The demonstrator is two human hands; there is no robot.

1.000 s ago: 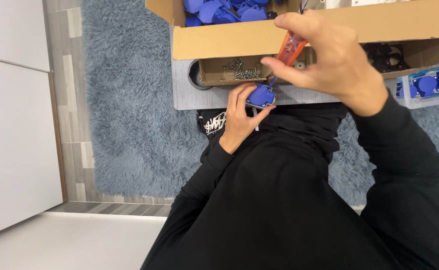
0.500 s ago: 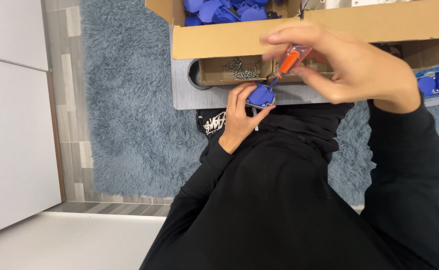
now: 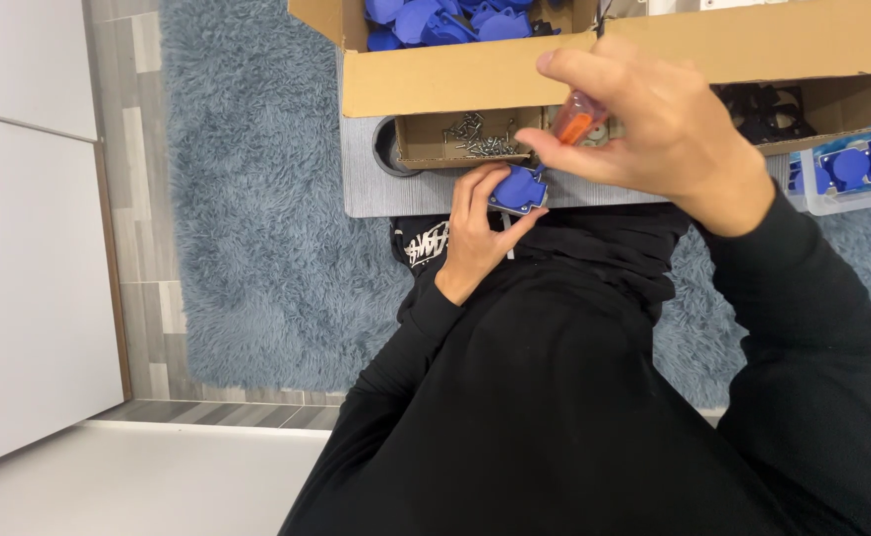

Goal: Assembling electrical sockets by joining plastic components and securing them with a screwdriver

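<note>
Left hand (image 3: 475,233) grips blue socket (image 3: 518,189) at frame centre, by grey table (image 3: 396,194) edge. Right hand (image 3: 659,129) pinches orange-handled screwdriver (image 3: 579,117) just above it, blocking view of tip. Behind: small box w/ screws (image 3: 475,137), top-centre carton (image 3: 475,74) of blue parts (image 3: 435,20). Clear bin (image 3: 852,164) far right, blue rug (image 3: 257,199) left.

The left hand (image 3: 477,230) sits low and close to the body, wrist bent, fingers curled round a small object with the thumb pressed along its near side. The right hand (image 3: 659,129) is raised above it, forearm angling in from the right in a black sleeve, thumb and fingertips pinched together, knuckles arched upward
</note>
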